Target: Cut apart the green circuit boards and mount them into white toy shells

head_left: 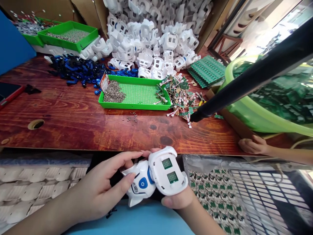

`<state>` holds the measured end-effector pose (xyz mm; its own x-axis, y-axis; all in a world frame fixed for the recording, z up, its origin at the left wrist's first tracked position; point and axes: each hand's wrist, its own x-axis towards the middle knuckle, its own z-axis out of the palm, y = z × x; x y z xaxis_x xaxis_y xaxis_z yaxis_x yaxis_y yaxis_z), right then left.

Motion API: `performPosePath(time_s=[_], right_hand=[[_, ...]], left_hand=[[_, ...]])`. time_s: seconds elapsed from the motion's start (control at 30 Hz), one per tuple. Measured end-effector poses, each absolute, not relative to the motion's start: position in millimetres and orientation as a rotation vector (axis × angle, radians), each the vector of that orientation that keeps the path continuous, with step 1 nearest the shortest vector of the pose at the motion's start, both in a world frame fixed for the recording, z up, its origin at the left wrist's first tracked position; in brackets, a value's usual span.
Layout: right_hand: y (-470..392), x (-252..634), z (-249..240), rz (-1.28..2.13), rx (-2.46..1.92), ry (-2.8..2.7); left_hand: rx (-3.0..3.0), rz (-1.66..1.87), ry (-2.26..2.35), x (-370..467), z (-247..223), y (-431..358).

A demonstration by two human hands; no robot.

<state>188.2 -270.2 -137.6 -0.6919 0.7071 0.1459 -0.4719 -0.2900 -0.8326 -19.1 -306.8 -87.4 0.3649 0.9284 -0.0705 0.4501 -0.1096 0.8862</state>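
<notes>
White toy (158, 184) was at lower centre of the frame, 2 green panels (172, 177) showing on its flat end. Left hand (105, 182) had its fingers grasping the body; right hand (181, 197) gripped the panelled end from below. Mid-frame, green tray (139, 106) of screws (113, 92) stood on the bench (73, 120).

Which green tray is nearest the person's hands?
The central tray, straight beyond the left hand and right hand, with screws heaped at its left end; the other green trays sit farther back, upper left.
</notes>
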Motion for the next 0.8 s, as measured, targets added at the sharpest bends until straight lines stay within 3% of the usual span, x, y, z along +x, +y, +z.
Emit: performPosePath(time_s=[0.8], right_hand=[[-272.6, 188.1, -136.8, 1.995, -0.377, -1.188]], left_hand=[[1.608, 0.644, 1.239, -16.7, -85.7, -305.0]])
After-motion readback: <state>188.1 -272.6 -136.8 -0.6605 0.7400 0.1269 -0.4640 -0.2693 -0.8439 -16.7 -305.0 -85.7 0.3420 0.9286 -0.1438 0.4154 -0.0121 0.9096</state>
